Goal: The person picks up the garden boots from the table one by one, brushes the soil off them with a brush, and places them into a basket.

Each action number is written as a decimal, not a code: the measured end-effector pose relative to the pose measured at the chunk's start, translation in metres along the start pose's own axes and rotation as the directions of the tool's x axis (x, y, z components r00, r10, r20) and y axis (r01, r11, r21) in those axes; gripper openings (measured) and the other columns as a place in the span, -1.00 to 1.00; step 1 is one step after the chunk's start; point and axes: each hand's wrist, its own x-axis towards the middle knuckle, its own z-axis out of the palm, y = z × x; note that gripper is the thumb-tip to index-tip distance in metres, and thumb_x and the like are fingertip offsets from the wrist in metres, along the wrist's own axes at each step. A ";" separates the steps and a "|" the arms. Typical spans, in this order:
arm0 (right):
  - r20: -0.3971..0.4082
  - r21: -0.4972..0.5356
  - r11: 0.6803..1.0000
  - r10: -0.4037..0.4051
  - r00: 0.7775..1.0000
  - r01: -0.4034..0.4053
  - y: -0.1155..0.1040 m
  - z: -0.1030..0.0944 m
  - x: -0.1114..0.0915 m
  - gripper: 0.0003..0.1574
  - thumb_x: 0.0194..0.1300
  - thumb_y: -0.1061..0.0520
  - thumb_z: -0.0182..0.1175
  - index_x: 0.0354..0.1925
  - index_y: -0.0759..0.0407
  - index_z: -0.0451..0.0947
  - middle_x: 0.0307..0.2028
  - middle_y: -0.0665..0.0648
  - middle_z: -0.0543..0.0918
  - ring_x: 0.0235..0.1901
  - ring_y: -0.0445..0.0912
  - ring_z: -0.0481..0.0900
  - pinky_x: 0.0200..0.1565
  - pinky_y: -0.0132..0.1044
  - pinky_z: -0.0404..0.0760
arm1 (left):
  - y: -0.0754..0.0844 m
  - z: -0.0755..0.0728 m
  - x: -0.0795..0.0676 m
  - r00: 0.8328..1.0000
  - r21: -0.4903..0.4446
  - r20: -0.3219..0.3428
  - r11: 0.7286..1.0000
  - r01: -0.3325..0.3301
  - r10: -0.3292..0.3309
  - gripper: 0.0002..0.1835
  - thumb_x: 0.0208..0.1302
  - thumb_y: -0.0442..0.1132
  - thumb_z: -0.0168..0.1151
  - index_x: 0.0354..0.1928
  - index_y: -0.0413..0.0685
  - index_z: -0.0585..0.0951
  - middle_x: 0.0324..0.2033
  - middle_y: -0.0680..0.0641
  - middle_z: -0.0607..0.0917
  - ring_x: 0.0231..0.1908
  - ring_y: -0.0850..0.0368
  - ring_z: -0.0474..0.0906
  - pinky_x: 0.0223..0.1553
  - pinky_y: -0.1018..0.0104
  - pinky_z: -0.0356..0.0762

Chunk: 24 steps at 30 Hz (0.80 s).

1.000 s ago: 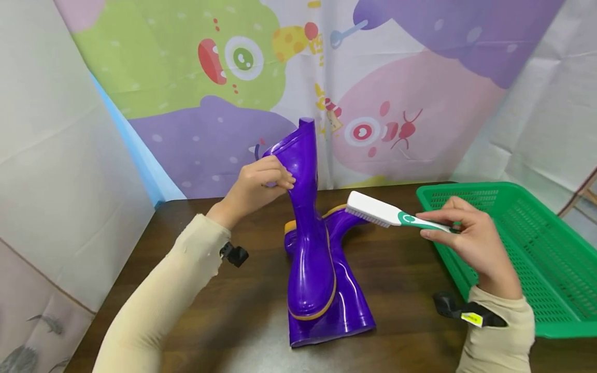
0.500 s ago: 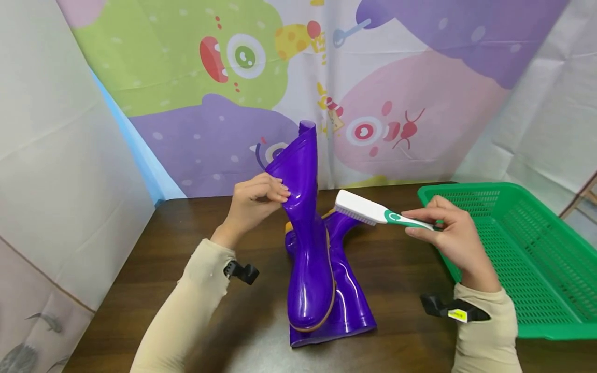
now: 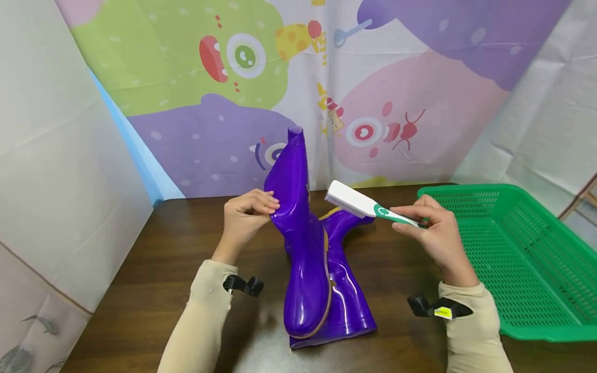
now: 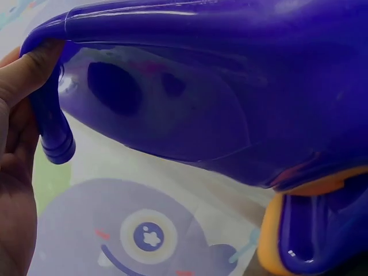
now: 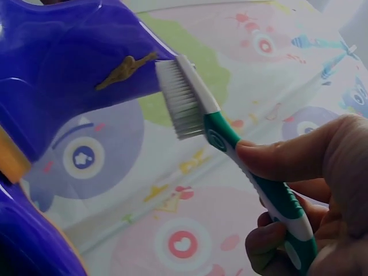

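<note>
Dark tabletop (image 3: 149, 269) below, the left hand (image 3: 247, 215) pinches the front boot (image 3: 305, 285), second boot (image 3: 350, 300) partly behind it, while the right hand (image 3: 434, 233) grips the brush (image 3: 352, 198) just right of that boot, seemingly lining up, which calls for bristles (image 5: 178, 100) on the brown smear (image 5: 125, 71).

Tilted, glossy purple boot (image 3: 303, 238), shaft (image 3: 291, 181) uppermost, with brown smear (image 5: 123, 71), near white-headed brush (image 3: 351, 199)

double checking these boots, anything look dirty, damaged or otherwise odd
Yes: a brown smear stands out on the held purple rain boot, clearest in the right wrist view, against its glossy purple; it could be mud, though that's uncertain. The boot's upper shaft also looks folded out of shape where the left hand grips it.
</note>
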 end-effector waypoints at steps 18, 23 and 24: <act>-0.027 0.212 0.975 -0.056 0.998 0.061 -0.010 0.044 -0.001 -0.67 0.01 0.56 0.39 -0.17 0.50 0.69 -0.46 0.15 0.38 -0.41 -0.11 0.30 -0.47 -0.48 0.36 | -0.010 0.003 -0.033 0.986 -0.215 -0.160 0.977 0.014 -0.049 -0.84 -0.01 -0.57 0.46 -0.57 -0.24 0.69 -0.40 0.01 0.77 -0.24 0.11 0.69 0.14 0.07 0.54; -0.050 0.255 0.963 -0.073 0.996 0.083 -0.014 0.057 0.002 -0.64 0.00 0.57 0.39 -0.15 0.49 0.69 -0.45 0.11 0.37 -0.40 -0.13 0.32 -0.45 -0.49 0.37 | -0.011 0.006 -0.039 0.976 -0.231 -0.211 0.973 0.011 -0.061 -0.86 0.01 -0.43 0.53 -0.54 -0.09 0.73 -0.42 0.01 0.77 -0.24 0.10 0.69 0.14 0.09 0.54; -0.054 0.260 0.962 -0.078 0.996 0.089 -0.015 0.060 0.003 -0.64 -0.01 0.57 0.39 -0.15 0.49 0.69 -0.45 0.11 0.37 -0.40 -0.14 0.32 -0.44 -0.50 0.37 | -0.011 0.007 -0.040 0.973 -0.231 -0.222 0.973 0.012 -0.065 -0.86 0.00 -0.41 0.54 -0.53 -0.06 0.73 -0.43 0.02 0.77 -0.24 0.10 0.70 0.15 0.10 0.54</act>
